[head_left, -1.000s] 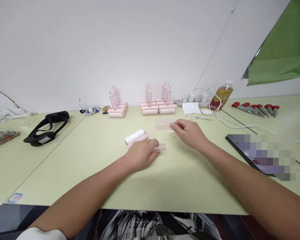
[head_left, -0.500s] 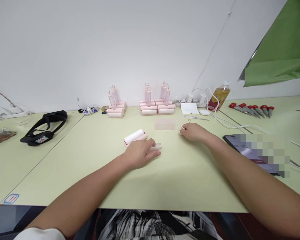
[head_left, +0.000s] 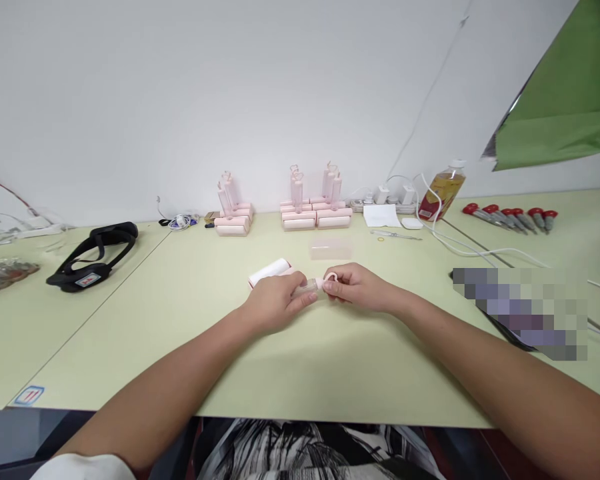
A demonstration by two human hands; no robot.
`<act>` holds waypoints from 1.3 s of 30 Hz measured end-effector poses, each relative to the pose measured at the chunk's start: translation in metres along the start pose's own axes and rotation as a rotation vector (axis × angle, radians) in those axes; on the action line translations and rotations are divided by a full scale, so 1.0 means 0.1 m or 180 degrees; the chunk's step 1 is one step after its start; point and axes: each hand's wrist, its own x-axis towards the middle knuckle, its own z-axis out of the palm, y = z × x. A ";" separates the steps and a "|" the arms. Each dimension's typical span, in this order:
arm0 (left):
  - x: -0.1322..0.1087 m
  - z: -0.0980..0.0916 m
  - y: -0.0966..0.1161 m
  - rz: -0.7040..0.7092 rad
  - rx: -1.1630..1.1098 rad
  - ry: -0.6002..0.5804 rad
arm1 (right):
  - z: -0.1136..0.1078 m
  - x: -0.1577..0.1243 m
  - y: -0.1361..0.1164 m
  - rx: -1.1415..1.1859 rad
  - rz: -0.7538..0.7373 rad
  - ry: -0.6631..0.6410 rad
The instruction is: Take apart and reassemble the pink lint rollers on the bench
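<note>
My left hand (head_left: 275,303) is closed round the clear handle (head_left: 310,288) of a pink lint roller whose white roll (head_left: 270,271) pokes out behind the fingers. My right hand (head_left: 357,288) pinches a small pink ring-shaped cap (head_left: 330,277) against the free end of that handle. Both hands meet over the middle of the pale green table (head_left: 300,360). A clear plastic cover (head_left: 331,249) lies flat on the table just beyond them.
Finished pink lint rollers stand in stacks at the back (head_left: 235,212) (head_left: 316,203). A black headset (head_left: 96,257) lies left. At the right are a blurred tablet (head_left: 523,313), white cables (head_left: 480,250), red-handled screwdrivers (head_left: 513,217), a bottle (head_left: 443,192) and a power strip (head_left: 387,197).
My right hand left the clear cover on the table, picked up a small pink cap to its right, and came back left to the handle held by my left hand.
</note>
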 end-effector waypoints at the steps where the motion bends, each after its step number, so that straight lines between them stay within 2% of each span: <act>1: 0.00 -0.01 0.00 0.0047 0.0028 -0.0051 | 0.00 0.00 0.01 -0.0005 0.0005 -0.0100; 8: -0.01 -0.03 -0.01 0.0526 0.0435 -0.0533 | 0.02 -0.03 0.03 -0.0154 0.0103 -0.0700; 14: -0.01 0.08 0.02 0.0557 0.0764 -0.0766 | 0.01 -0.06 0.03 -0.0537 0.0267 -0.1090; 23: -0.01 0.13 0.05 0.0586 0.0816 -0.0893 | 0.02 -0.07 0.07 -0.1215 -0.0102 -0.1152; 39: -0.04 0.14 0.06 0.0478 0.0896 -0.0781 | 0.07 -0.06 0.07 -0.1194 -0.0181 -0.0981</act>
